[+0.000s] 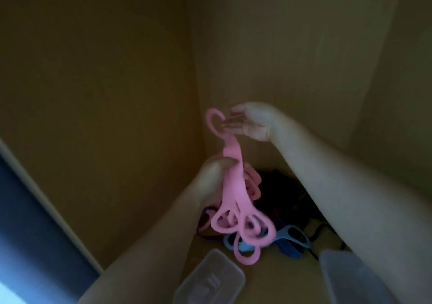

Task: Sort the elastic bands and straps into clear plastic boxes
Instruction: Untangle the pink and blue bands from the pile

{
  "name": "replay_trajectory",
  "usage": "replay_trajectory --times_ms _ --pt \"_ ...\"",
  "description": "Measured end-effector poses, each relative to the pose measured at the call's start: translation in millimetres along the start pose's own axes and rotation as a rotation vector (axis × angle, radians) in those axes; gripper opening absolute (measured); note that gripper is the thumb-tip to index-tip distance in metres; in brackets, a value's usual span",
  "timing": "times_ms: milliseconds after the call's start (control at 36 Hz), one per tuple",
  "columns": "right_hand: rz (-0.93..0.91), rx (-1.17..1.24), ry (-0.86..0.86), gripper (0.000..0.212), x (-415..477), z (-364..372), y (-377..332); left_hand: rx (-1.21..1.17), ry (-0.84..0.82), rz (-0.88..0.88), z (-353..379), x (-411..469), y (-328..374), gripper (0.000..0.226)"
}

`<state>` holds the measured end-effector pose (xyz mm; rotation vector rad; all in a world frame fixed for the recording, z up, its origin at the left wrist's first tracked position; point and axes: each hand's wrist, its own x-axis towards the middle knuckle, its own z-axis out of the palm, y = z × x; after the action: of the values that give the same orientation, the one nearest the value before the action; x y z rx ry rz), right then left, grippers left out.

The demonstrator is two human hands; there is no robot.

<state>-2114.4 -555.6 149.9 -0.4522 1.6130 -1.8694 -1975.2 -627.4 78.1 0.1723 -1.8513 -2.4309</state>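
Pink band [231, 186] is held above the pile [282, 198], probably to be untangled. Its middle is gripped by the left hand [211, 178]; its top is touched by the right hand [253, 121], whose grip is too blurred to tell.

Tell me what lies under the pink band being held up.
Under the pink band, gripped by the left hand with the right hand at its top, lie blue bands and dark straps. Its loops and the left hand hide part of that pile.
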Motion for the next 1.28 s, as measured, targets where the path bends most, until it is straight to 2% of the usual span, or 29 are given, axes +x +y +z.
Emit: replay_trajectory --times_ms 83,139,250,361,417,472,528,583,639,722,889,1000,1056,1111,1222,1278 --pt "0.027 0.082 0.071 0.035 -5.2 -0.6 8.2 0.016 -0.008 0.011 1.9 -0.5 -3.0 0.018" --pt "0.033 0.025 0.105 0.033 -4.3 -10.1 18.2 0.017 -0.002 0.0 1.0 -1.6 -4.0 0.015" --pt "0.038 -0.25 0.167 0.027 -6.5 -31.4 46.9 0.013 0.089 -0.035 -6.2 -4.5 -3.5 0.017" --pt "0.097 -0.587 0.172 0.019 -13.6 -52.4 88.4 0.13 0.15 -0.048 -17.1 -12.6 5.2 0.024" --pt "0.142 -0.788 0.114 0.021 -19.1 -57.7 111.6 0.121 0.162 -0.038 -23.3 -14.2 6.7 0.033" --pt "0.177 -0.944 0.036 0.013 -27.6 -59.0 135.9 0.09 0.181 -0.031 -27.8 -15.6 7.4 0.041" --pt "0.167 -1.021 -0.033 0.013 -35.2 -57.7 159.8 0.094 0.218 -0.021 -28.9 -17.9 7.5 0.038" --pt "0.151 -1.056 -0.074 0.028 -38.8 -55.2 180.0 0.124 0.251 -0.015 -26.5 -21.7 7.4 0.022" --pt "0.15 -1.05 -0.08 0.029 -37.0 -54.8 196.9 0.149 0.28 -0.013 -24.8 -24.7 5.7 0.005" --pt "0.14 -1.083 -0.045 0.024 -24.5 -53.7 213.1 0.149 0.296 -0.022 -24.1 -30.4 1.0 0.01" --pt "0.125 -1.199 0.003 0.038 -2.7 -41.6 223.2 0.217 0.301 -0.055 -29.6 -40.5 -5.9 0.016" --pt "0.215 -1.219 -0.025 0.019 2.0 -35.2 226.8 0.239 0.322 -0.105 -36.6 -42.7 -10.5 0.01" --pt "0.259 -1.267 -0.037 0.033 10.5 -37.2 235.2 0.243 0.335 -0.14 -40.0 -44.7 -12.4 0.022" --pt "0.283 -1.265 0.012 0.034 18.0 -40.3 245.9 0.239 0.339 -0.138 -40.4 -48.6 -12.7 0.02" --pt "0.286 -1.224 0.072 0.018 12.8 -31.7 242.3 0.23 0.357 -0.12 -44.2 -51.2 -15.8 0.016" --pt "0.259 -1.177 0.09 0.022 11.5 -31.2 234.1 0.221 0.351 -0.117 -45.8 -50.6 -15.7 0.017"
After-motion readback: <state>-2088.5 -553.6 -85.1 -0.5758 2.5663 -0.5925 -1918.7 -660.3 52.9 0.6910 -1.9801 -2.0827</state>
